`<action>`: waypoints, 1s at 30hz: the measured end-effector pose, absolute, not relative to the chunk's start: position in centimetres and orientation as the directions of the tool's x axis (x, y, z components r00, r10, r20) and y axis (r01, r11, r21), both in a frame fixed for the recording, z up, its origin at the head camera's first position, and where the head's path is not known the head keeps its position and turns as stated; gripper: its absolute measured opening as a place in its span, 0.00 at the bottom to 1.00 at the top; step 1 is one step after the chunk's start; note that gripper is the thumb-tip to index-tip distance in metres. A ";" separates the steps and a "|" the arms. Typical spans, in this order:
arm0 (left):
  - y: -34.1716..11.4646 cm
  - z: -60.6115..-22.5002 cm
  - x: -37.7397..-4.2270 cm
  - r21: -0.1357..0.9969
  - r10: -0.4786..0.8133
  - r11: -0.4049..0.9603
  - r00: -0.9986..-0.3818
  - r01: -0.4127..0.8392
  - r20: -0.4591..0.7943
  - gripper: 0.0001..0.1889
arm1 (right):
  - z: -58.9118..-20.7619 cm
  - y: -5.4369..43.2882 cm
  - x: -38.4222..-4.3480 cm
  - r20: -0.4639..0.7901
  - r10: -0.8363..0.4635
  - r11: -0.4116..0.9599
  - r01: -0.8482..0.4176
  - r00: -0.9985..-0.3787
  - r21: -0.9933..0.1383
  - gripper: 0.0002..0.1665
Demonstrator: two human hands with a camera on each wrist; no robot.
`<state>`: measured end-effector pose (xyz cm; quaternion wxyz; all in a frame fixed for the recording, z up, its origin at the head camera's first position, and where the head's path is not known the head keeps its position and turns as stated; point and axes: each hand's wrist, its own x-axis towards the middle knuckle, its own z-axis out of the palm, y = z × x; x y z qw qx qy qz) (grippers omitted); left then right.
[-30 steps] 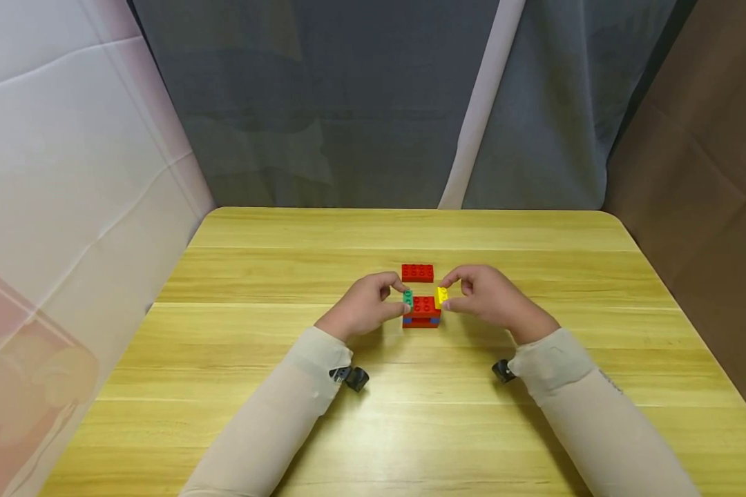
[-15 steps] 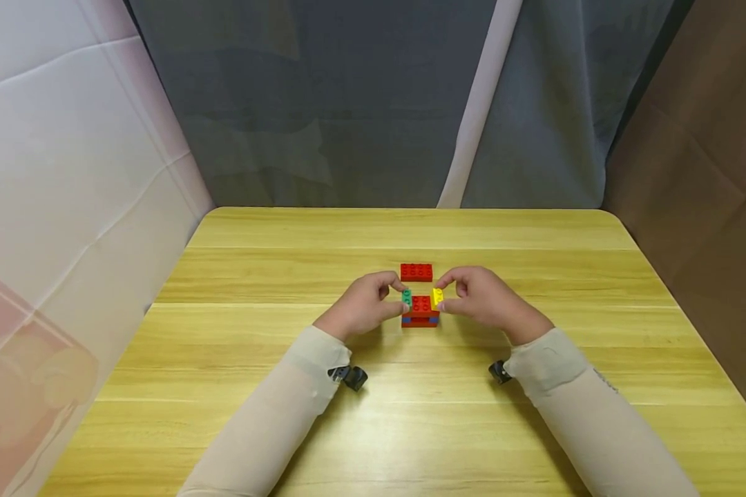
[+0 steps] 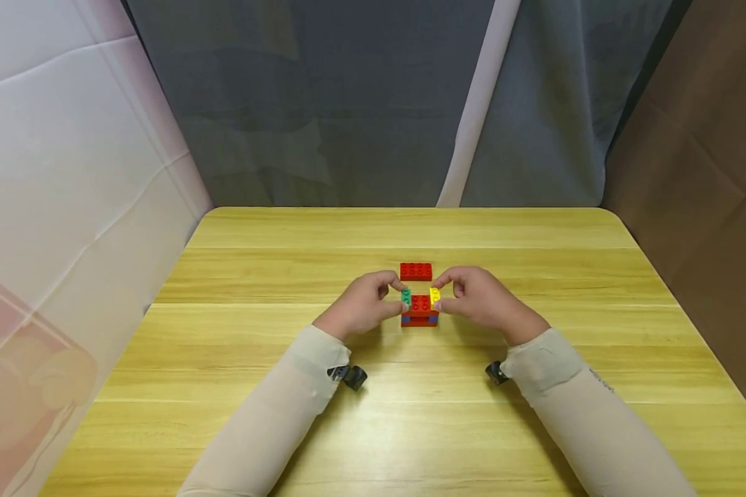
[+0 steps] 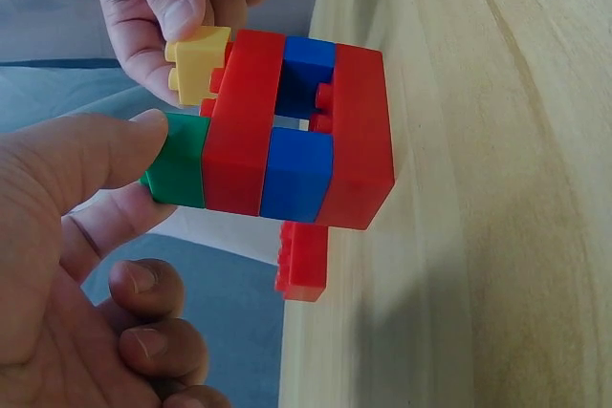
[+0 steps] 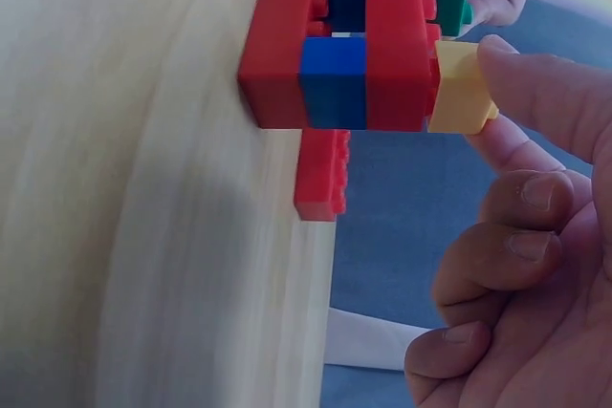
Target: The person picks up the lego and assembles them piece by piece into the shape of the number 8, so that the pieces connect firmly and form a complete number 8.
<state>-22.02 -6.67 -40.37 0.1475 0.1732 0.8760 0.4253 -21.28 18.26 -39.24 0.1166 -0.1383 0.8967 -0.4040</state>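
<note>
A stack of toy building bricks stands on the table: a lower red brick [image 4: 361, 140], two blue bricks [image 4: 298, 171] with a gap between them, and an upper red brick [image 3: 420, 304] bridging both. My left hand [image 3: 363, 304] pinches a green brick [image 4: 180, 161] between thumb and index finger; it sits flush on the upper red brick's left end. Thumb and index finger of my right hand [image 3: 488, 300] pinch a yellow brick [image 5: 459, 93] over the right end. Its underside is right at the studs, with a thin gap in the right wrist view.
Behind the stack a separate red brick [image 3: 416, 271] lies on the wooden table [image 3: 286, 262], studs up. A grey curtain [image 3: 323, 103] hangs beyond the far edge, with pale fabric [image 3: 68, 172] at left and brown cloth [image 3: 696, 138] at right.
My right hand has moved a little left, bringing the yellow brick from beyond the stack's right edge to over its right end. The left hand keeps its pinch on the green brick.
</note>
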 end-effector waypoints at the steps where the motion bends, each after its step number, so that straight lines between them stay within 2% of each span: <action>1: -6.7 -40.4 -22.0 0.796 0.429 0.579 -0.897 0.177 -0.112 0.10 | -39.3 18.3 -21.2 -0.099 -0.339 0.631 -0.148 -0.936 -0.761 0.18; 11: -6.7 -40.3 -22.1 0.778 0.426 0.602 -0.896 0.178 -0.125 0.11 | -40.1 18.5 -21.2 -0.101 -0.353 0.577 -0.132 -0.930 -0.806 0.17; 18: -6.8 -40.1 -22.1 0.767 0.407 0.619 -0.904 0.167 -0.132 0.10 | -40.3 18.6 -21.5 -0.068 -0.384 0.549 -0.168 -0.921 -0.819 0.16; 30: -8.1 -40.0 -23.2 0.780 0.450 0.593 -0.886 0.199 -0.116 0.14 | -40.5 18.5 -21.6 -0.074 -0.400 0.522 -0.161 -0.913 -0.838 0.16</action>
